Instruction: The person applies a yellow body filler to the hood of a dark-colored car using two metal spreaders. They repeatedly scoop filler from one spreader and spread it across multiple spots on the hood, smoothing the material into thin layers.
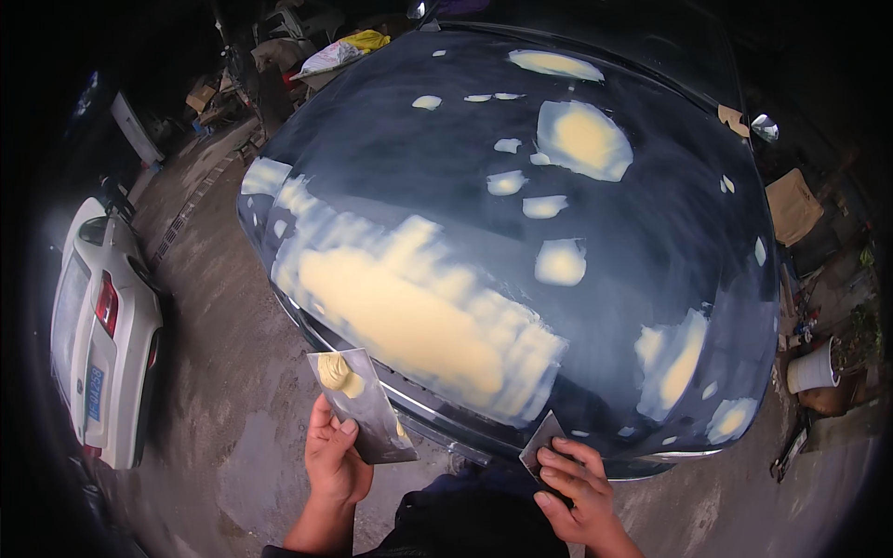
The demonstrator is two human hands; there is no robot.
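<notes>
My left hand point(337, 463) grips a flat grey metal plate point(377, 414) by its lower left side, with the thumb on its face. A dollop of yellowish body filler point(337, 372) lies near the plate's upper left corner, and a smear sits on its right edge. In my right hand point(579, 491) is a small dark putty spreader point(539, 442), pinched between thumb and fingers just off the hood's front edge. Before me spreads a dark car hood point(419, 167). A broad cream filler patch point(400, 316) covers its front left, with several smaller patches scattered around.
A white car point(107, 344) stands at the far left on the concrete floor point(209, 372). At the right are a white plant pot point(814, 367) and a brown cardboard piece point(793, 206). Bags and clutter point(339, 54) lie beyond the hood at the back left.
</notes>
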